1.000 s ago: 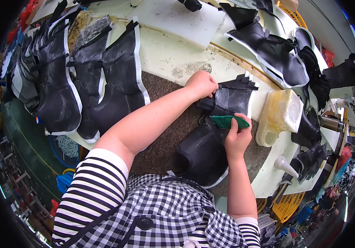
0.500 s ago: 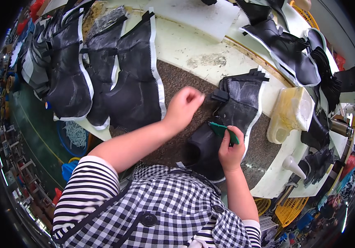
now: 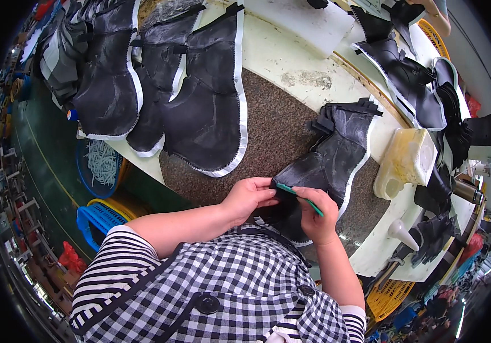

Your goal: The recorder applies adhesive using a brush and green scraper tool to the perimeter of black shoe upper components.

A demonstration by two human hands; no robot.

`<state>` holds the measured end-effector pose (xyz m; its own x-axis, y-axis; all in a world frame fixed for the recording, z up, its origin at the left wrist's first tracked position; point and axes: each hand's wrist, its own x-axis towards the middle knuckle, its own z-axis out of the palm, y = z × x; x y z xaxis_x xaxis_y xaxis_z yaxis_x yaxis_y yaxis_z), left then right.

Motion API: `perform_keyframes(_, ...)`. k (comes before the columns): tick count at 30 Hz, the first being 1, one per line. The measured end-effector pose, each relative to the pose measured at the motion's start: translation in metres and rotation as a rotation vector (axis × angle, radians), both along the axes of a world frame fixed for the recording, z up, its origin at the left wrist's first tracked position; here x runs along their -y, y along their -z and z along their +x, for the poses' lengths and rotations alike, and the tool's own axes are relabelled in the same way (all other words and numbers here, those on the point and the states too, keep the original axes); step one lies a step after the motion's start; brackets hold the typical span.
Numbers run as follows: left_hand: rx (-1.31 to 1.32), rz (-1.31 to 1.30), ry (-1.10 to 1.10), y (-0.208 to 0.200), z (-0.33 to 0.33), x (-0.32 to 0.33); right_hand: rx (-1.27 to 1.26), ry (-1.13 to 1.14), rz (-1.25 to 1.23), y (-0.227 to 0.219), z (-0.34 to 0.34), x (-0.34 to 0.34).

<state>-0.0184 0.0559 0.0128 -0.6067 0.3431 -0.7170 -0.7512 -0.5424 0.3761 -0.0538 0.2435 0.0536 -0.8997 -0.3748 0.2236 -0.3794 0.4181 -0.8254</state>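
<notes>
left hand: fingers pinching near edge of black boot upper, lying on brown mat
right hand: clenched around green tool, tip on upper
tip: pin edge flat, short strokes
nearby: yellowed container

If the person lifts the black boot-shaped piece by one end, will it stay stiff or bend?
The black boot-shaped piece lies flat on the brown mat, so it looks thin and probably floppy. Similar pieces drape over the table edge, suggesting it would sag. Likely light.
</notes>
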Motion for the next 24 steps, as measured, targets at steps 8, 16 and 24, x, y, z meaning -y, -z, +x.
perform_keyframes(8,-0.044,-0.049,-0.022,0.01,0.006,-0.005,0.087,0.068,0.003,-0.006,0.0,0.008)
perform_keyframes(16,-0.084,-0.126,-0.05,-0.002,-0.001,-0.009,-0.062,0.304,0.207,0.011,-0.015,-0.004)
perform_keyframes(24,-0.492,-0.551,0.03,-0.008,0.002,-0.01,0.32,0.544,-0.365,0.019,0.014,-0.008)
